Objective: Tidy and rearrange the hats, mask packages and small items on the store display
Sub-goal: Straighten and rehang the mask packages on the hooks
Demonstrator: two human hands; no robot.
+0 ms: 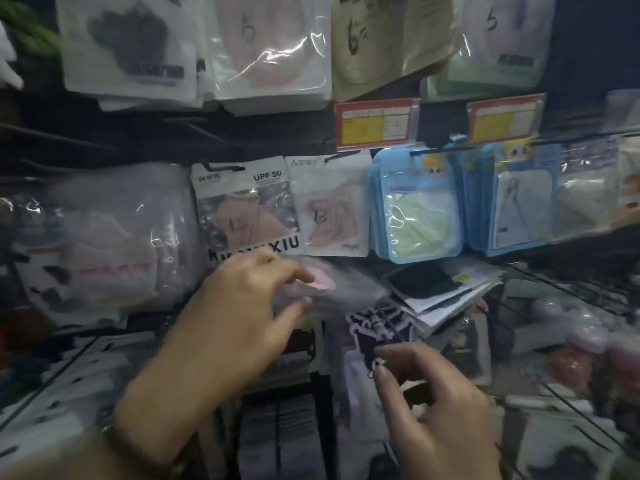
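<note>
Reaching among hung mask packs, both hands mid-display.
Noted: left hand half open, thumb and fingers either side of blurred clear pack with pink contents; grip cannot be told. Nearer, right hand loosely curled, fingertips at black-and-white pack; hold unclear.

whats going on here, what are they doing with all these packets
A person is sorting a store rack of mask packets. The left hand reaches for a clear packet with a pink mask, lying below the hanging row, fingers and thumb either side of it; blur hides whether it grips. The right hand is lower, its index fingertip by a black-and-white printed packet. Blue packets hang untouched at the right.
</note>
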